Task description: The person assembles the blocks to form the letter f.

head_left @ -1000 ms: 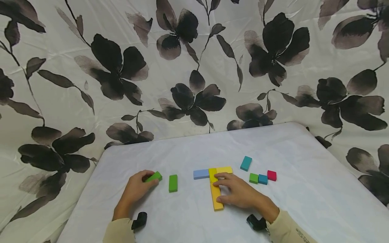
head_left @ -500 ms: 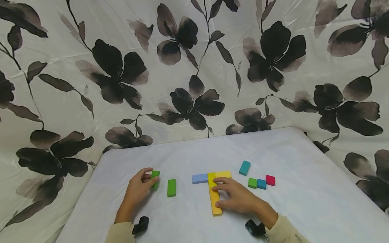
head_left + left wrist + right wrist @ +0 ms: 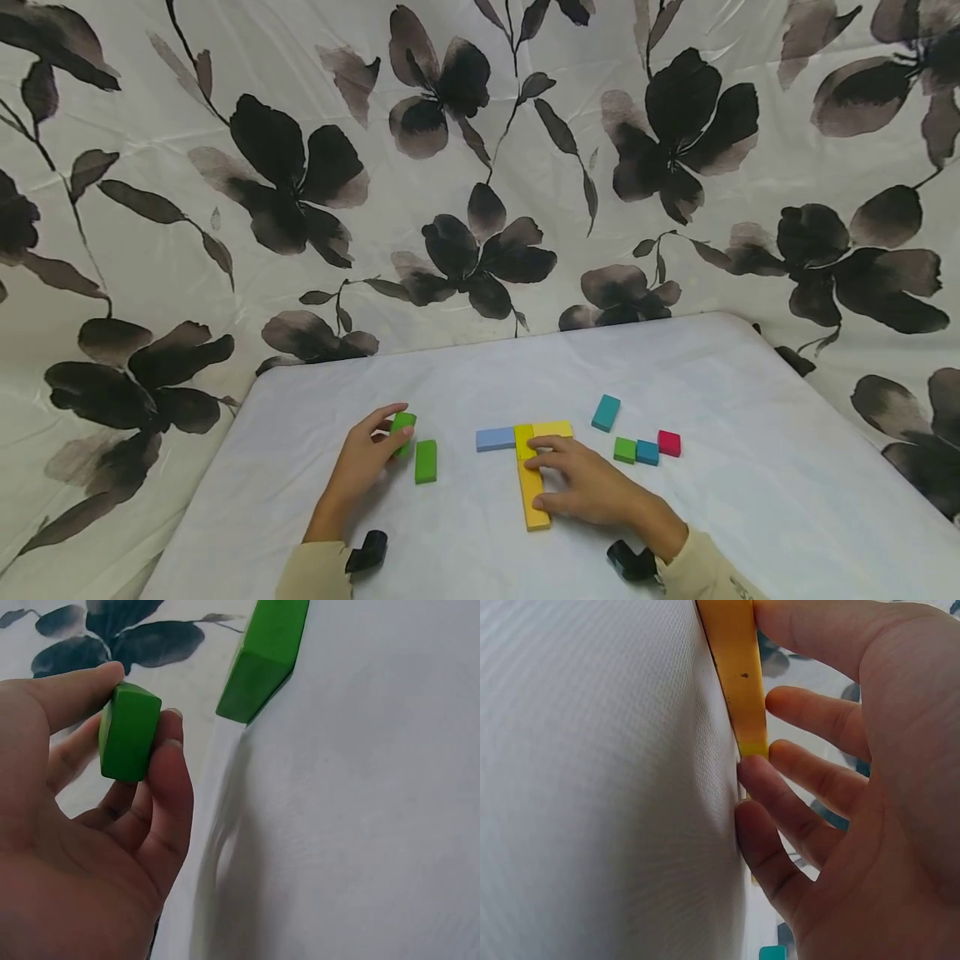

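Left hand (image 3: 365, 456) pinches a green block (image 3: 133, 733) between thumb and fingers, gap only as wide as the block. Block is rectangular, solid bright green, plain smooth faces, crisp edges with slightly rounded corners; end face towards the left wrist camera looks darker. It's tilted in the grip, just left of a second green block (image 3: 426, 462), apart from it. That second one is a matching green oblong, lying on the white-covered desk (image 3: 450, 542), long side pointing away from the person.

Right hand (image 3: 588, 479) has its fingers spread and loosely bent, not wrapped round anything; thumb touches the side of a long orange-yellow block (image 3: 536, 508), the other fingers lie along the yellow row. Long block is flat and narrow, with a small dark speck on its side in the right wrist view. A shorter, brighter yellow block (image 3: 523, 432) continues it at the far end. Light blue block (image 3: 495, 439) butts against that one's left side, a pale yellow block (image 3: 552, 428) against its right: T shape overall.

Further right: teal block (image 3: 606, 412) at an angle, then small green cube (image 3: 625, 450), blue cube (image 3: 647, 452), red cube (image 3: 670, 443) in a short row. Floral sheet (image 3: 480, 167) behind, black-grey flowers on white.
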{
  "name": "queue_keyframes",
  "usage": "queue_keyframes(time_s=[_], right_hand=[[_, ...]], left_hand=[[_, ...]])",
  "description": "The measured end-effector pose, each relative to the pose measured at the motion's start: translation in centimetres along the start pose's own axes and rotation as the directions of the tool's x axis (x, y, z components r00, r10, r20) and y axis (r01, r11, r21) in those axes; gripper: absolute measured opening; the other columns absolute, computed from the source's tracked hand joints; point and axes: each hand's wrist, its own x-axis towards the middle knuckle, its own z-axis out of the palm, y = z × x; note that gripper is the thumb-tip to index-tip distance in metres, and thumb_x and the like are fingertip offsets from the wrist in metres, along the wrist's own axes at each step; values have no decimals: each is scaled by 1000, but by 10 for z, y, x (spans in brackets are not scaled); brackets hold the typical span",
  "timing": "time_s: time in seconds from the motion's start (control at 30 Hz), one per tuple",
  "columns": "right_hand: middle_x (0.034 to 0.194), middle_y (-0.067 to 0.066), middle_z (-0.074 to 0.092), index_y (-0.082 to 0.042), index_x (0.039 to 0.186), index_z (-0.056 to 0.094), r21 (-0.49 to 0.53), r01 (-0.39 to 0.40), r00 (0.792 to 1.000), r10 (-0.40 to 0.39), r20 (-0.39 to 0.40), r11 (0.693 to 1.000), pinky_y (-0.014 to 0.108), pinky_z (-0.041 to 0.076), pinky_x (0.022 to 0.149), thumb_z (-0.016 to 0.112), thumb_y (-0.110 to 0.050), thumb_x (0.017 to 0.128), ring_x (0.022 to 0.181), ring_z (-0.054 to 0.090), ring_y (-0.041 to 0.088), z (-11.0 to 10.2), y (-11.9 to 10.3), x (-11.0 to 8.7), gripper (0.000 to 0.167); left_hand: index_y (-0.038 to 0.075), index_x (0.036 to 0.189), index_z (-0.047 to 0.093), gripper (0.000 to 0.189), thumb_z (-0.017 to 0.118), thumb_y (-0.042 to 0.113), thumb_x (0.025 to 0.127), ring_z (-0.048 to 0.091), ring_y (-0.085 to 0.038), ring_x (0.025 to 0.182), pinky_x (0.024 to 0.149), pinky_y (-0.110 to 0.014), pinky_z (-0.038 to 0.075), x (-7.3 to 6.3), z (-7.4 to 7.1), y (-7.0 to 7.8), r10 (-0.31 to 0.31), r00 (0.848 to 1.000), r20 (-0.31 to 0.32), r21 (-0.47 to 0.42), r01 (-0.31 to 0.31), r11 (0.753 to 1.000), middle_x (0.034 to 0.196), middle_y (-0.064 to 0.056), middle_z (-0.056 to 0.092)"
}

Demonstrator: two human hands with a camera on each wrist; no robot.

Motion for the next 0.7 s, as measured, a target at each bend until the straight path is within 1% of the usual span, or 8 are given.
queue_keyframes(time_s=[0.13,0.3,0.43,0.57,0.7], right_hand=[[152,-5,44,-27,132,67,-6,9,1000,-9,-5,1000,56,34,111,73,-51,89,140,37,27,1,0,-1,50],[152,-6,43,-27,132,66,-16,10,1000,-10,-6,1000,56,34,111,73,-51,88,141,37,26,-2,-1,1,50],[151,-5,44,-26,131,67,4,10,1000,-10,-9,1000,57,34,111,74,-49,88,141,37,27,-4,-1,2,50],[152,-6,43,-27,131,67,23,7,1000,-7,-9,1000,57,33,112,74,-49,88,141,36,27,-1,0,1,49],[152,-7,43,-27,131,67,18,16,1000,-16,-12,1000,56,32,112,73,-51,88,141,35,27,2,0,0,50]], left_hand=[[18,136,62,46,75,27,92,58,-22,87,66,-30,55,1,6,1,17,1000,6,19,-17,1000,117,-13,57],[20,133,63,44,75,26,92,58,-22,90,66,-30,55,5,14,5,23,999,22,31,-24,999,114,-11,60],[18,134,63,44,75,25,93,58,-23,89,68,-30,55,10,21,8,36,999,19,3,-36,999,113,-11,61],[16,136,62,44,73,23,94,58,-23,90,69,-32,57,14,29,14,26,1000,15,-38,-25,999,112,-12,61],[15,137,61,43,72,21,95,59,-24,90,71,-33,58,18,37,20,14,999,30,-91,-11,996,111,-12,59]])
